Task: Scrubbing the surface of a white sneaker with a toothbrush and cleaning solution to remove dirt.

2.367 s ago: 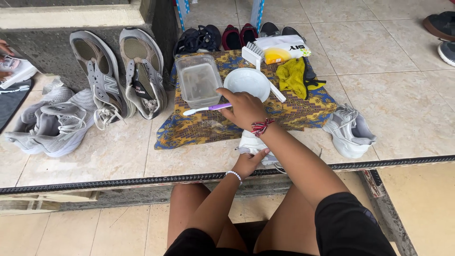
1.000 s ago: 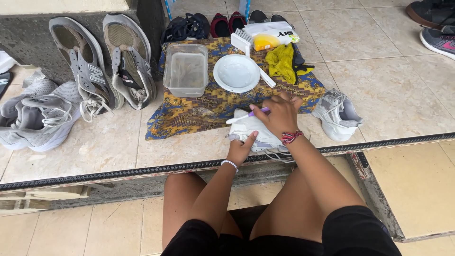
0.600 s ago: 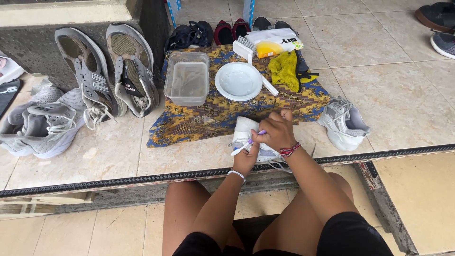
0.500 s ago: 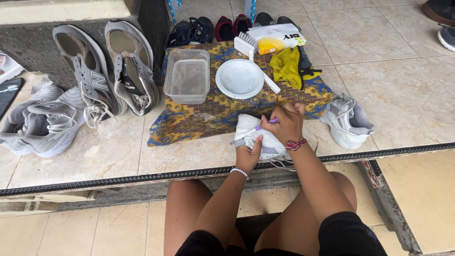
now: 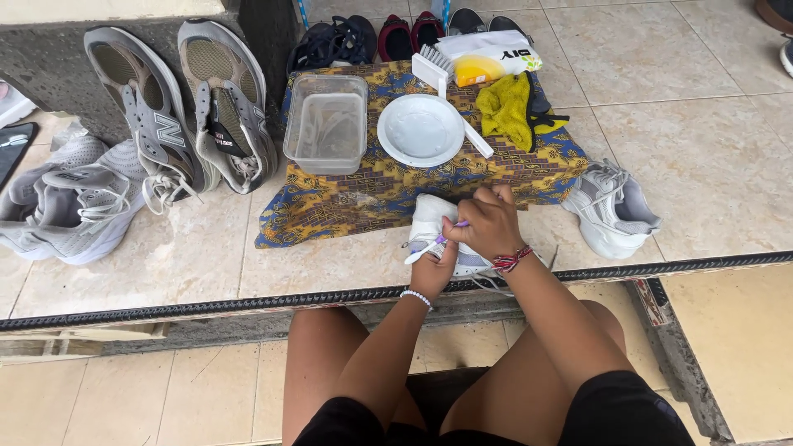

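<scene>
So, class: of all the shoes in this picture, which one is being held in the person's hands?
The white sneaker at the front edge of the patterned cloth: the left hand steadies it, the right hand works on it. All other shoes lie untouched.

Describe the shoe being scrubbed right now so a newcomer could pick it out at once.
Start at the patterned blue-and-yellow cloth on the tiled ledge and go to its near edge. The white sneaker there is gripped by the left hand while the right hand works a purple-handled brush on it. Every other shoe lies untouched.
</scene>
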